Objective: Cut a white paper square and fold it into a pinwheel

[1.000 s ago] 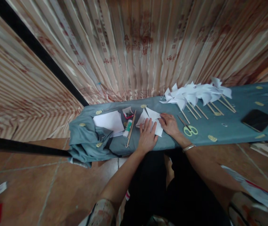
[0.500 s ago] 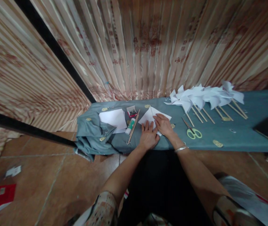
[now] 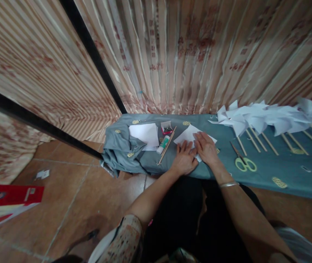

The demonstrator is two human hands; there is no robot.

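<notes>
A sheet of white paper (image 3: 187,134) lies on the cloth, turned with a corner pointing away from me. My left hand (image 3: 185,160) rests on its near part, fingers apart and pressing down. Flat on the right side of the sheet is my right hand (image 3: 205,148), its fingertips close to the left hand's; a bangle circles that wrist. The hands cover the sheet's near part. Left of it lie thin wooden sticks (image 3: 169,142), a glue stick (image 3: 163,144) and a small open box of pins (image 3: 166,128). Scissors (image 3: 246,164) with green handles lie to the right.
A stack of white paper (image 3: 145,134) sits at the left, partly under a fold of the teal cloth (image 3: 150,164). Several white paper pinwheels (image 3: 262,117) on sticks lie in a row at the right. Behind hangs a striped curtain (image 3: 172,73); a dark pole (image 3: 95,60) stands left.
The view has turned left, so the things on the cloth appear further right. Both hands stay on the paper, with only slight finger movement.
</notes>
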